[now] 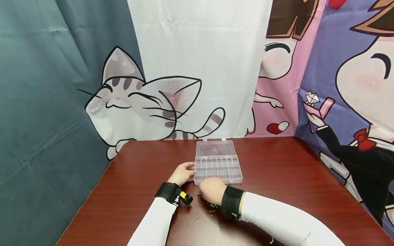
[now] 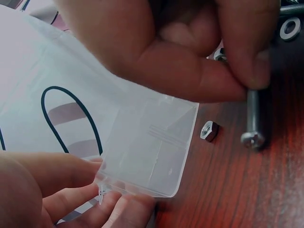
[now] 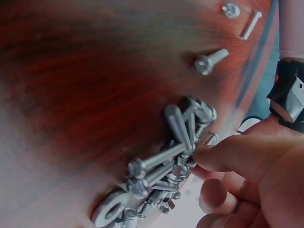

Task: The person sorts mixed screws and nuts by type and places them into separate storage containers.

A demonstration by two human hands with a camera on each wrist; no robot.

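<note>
A clear plastic compartment box point(image 1: 235, 179) lies on the table with its lid point(image 1: 215, 149) swung back. My left hand point(image 1: 182, 173) grips the box's left side; in the left wrist view thumb and fingers pinch its clear edge point(image 2: 156, 187). Just in front of the box, my right hand point(image 1: 212, 189) pinches a screw point(image 2: 253, 118) between thumb and forefinger, its cross-slotted head pointing away from the fingertips. A hex nut point(image 2: 209, 130) sits on the table between box and screw. Beside the right hand spreads a pile of screws point(image 3: 161, 159) and other small hardware.
A flat washer point(image 3: 110, 209) lies at the pile's edge. Loose screws, including one short screw point(image 3: 211, 61), are scattered over the brown table point(image 1: 147, 153). Behind the table hangs a printed cartoon curtain point(image 1: 197, 51).
</note>
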